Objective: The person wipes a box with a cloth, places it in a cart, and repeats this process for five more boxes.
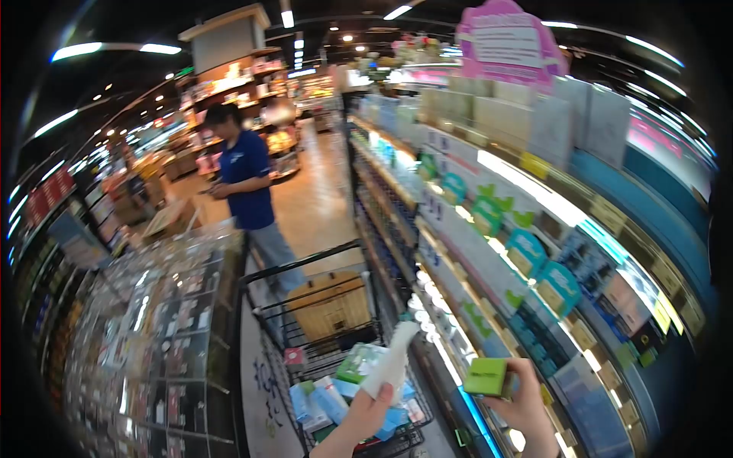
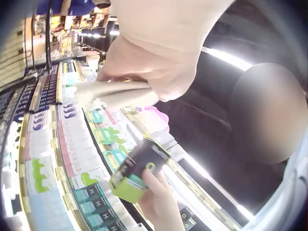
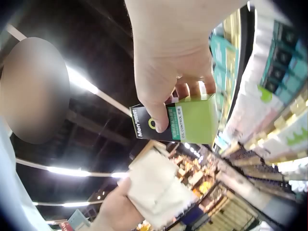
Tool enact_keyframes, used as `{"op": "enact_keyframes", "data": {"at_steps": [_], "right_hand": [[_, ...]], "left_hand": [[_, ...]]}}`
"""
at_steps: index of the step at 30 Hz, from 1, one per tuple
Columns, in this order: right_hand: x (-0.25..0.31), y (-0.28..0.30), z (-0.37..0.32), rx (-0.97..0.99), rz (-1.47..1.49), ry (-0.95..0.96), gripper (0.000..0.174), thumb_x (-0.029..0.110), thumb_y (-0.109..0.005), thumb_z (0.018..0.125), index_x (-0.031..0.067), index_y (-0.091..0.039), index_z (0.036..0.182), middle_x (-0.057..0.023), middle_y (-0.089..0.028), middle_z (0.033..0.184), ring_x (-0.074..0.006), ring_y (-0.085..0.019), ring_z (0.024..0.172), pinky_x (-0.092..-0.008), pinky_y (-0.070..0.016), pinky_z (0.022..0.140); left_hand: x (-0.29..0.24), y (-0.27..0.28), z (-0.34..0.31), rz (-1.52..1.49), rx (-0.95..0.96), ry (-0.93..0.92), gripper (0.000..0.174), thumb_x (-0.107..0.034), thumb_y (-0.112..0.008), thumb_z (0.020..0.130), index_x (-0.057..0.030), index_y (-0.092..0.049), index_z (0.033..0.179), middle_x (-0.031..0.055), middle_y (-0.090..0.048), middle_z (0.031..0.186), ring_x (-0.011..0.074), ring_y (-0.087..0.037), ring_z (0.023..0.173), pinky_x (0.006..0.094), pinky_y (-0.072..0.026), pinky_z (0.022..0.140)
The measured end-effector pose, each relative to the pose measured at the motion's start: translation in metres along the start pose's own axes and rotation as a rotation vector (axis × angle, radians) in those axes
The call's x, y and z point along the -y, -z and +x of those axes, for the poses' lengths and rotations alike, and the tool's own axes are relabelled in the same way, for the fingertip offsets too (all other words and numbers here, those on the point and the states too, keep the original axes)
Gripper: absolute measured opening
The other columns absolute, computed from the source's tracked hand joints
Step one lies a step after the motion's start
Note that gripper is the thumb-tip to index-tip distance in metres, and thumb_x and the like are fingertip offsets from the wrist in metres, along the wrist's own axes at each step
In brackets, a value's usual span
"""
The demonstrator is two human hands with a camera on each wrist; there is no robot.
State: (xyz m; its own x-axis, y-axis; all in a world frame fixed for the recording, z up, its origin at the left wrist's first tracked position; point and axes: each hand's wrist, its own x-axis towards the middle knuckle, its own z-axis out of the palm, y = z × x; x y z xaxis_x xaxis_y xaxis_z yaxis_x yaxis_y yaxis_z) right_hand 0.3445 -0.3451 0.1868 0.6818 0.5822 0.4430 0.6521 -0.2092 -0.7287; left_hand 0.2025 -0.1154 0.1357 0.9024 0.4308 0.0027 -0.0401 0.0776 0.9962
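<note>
My right hand (image 1: 525, 401) grips a small box (image 1: 484, 375), green on one end and black on the other. In the right wrist view its side reads "OIL CONTROL", with the thumb (image 3: 156, 115) lying across the black part. A folded whitish cloth or paper piece (image 1: 393, 359) is pinched in my left hand (image 1: 366, 414); its exact kind I cannot tell. The right wrist view shows this pale piece (image 3: 159, 185) spread flat with a jagged lower edge. Below the left hand stands a black wire shopping cart (image 1: 355, 246) holding several packets (image 1: 309, 408).
Lit shelves (image 1: 504, 252) of boxed skincare goods run along the right, close to the right hand. On the left is a display of clear compartments (image 1: 153, 336). Beyond the cart, a person in a blue shirt (image 1: 246, 168) stands beside the aisle floor (image 1: 324, 183).
</note>
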Motion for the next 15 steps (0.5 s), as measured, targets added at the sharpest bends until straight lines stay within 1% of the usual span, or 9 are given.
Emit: {"op": "enact_keyframes", "data": {"at_steps": [1,2,3,5,7,9,11,13,15], "right_hand": [[-0.003,-0.026,0.01,0.06,0.035,-0.018,0.064,0.007,-0.08,0.058,0.0016,-0.045,0.111,-0.0153,-0.052,0.098,-0.0274,-0.053,0.093,-0.0337,-0.0431,0.08],[0.001,-0.049,0.018,0.14,0.034,-0.055,0.065,0.003,-0.078,0.059,0.0023,-0.044,0.114,-0.0134,-0.051,0.105,-0.0267,-0.052,0.098,-0.0348,-0.0412,0.086],[0.005,-0.073,0.024,0.159,0.05,0.057,0.062,0.005,-0.078,0.059,0.0014,-0.046,0.111,-0.0166,-0.051,0.098,-0.0332,-0.052,0.09,-0.0371,-0.0426,0.08],[0.011,-0.114,0.029,0.266,0.135,0.14,0.061,0.004,-0.077,0.059,0.0015,-0.046,0.111,-0.0178,-0.051,0.098,-0.0354,-0.051,0.09,-0.0383,-0.0426,0.079],[0.029,-0.141,0.034,0.334,0.245,0.143,0.061,0.006,-0.076,0.06,0.0011,-0.045,0.112,-0.0184,-0.05,0.099,-0.0367,-0.05,0.093,-0.0397,-0.0417,0.08],[0.038,-0.165,0.032,0.434,0.089,0.275,0.064,0.006,-0.076,0.062,0.0002,-0.043,0.116,-0.0186,-0.05,0.104,-0.0352,-0.049,0.099,-0.0395,-0.0398,0.085],[0.045,-0.188,0.03,0.515,0.141,0.315,0.066,0.008,-0.078,0.061,-0.0002,-0.042,0.117,-0.0199,-0.049,0.103,-0.0375,-0.048,0.096,-0.0406,-0.0395,0.084],[0.056,-0.205,0.027,0.625,0.165,0.272,0.065,0.01,-0.079,0.062,-0.001,-0.043,0.115,-0.0198,-0.049,0.104,-0.0376,-0.048,0.099,-0.0407,-0.0394,0.086],[0.056,-0.221,0.028,0.644,0.213,0.3,0.065,0.009,-0.079,0.063,-0.0016,-0.041,0.116,-0.0194,-0.049,0.106,-0.0349,-0.049,0.102,-0.0395,-0.0396,0.088]], "left_hand": [[-0.007,0.005,-0.006,0.0,-0.046,-0.006,0.049,-0.024,-0.046,0.094,-0.0012,-0.032,0.134,0.0127,-0.042,0.133,0.026,-0.04,0.123,0.0359,-0.0305,0.102],[-0.018,0.011,-0.009,0.337,0.027,-0.305,0.049,-0.019,-0.048,0.091,-0.0014,-0.033,0.134,0.0139,-0.039,0.135,0.0308,-0.036,0.125,0.0376,-0.0296,0.103],[-0.025,0.015,-0.015,0.688,0.107,-0.586,0.05,-0.013,-0.05,0.088,-0.0017,-0.033,0.134,0.0151,-0.036,0.138,0.0356,-0.032,0.128,0.0393,-0.0287,0.104],[-0.028,0.021,-0.026,0.682,0.152,-0.473,0.061,-0.01,-0.054,0.082,-0.0041,-0.028,0.138,0.0156,-0.026,0.143,0.0423,-0.018,0.132,0.0438,-0.0198,0.108],[-0.022,0.044,-0.036,0.766,0.042,-0.492,0.059,-0.011,-0.052,0.085,-0.0045,-0.028,0.138,0.0153,-0.026,0.143,0.0407,-0.021,0.132,0.044,-0.0209,0.108],[-0.019,0.066,-0.048,0.703,-0.07,-0.381,0.056,-0.013,-0.051,0.087,-0.004,-0.028,0.138,0.016,-0.026,0.143,0.0399,-0.021,0.132,0.0433,-0.0211,0.108],[-0.013,0.084,-0.058,0.693,-0.139,-0.393,0.054,-0.015,-0.049,0.089,-0.0044,-0.029,0.138,0.0163,-0.028,0.142,0.0396,-0.021,0.132,0.0427,-0.0215,0.108],[-0.004,0.096,-0.067,0.622,-0.233,-0.289,0.052,-0.016,-0.048,0.09,-0.0054,-0.029,0.138,0.0163,-0.029,0.142,0.0406,-0.02,0.132,0.0425,-0.0208,0.108],[-0.002,0.102,-0.074,0.65,-0.273,-0.283,0.051,-0.016,-0.046,0.091,-0.0066,-0.029,0.138,0.0158,-0.028,0.143,0.0416,-0.019,0.132,0.0426,-0.0207,0.108]]}}
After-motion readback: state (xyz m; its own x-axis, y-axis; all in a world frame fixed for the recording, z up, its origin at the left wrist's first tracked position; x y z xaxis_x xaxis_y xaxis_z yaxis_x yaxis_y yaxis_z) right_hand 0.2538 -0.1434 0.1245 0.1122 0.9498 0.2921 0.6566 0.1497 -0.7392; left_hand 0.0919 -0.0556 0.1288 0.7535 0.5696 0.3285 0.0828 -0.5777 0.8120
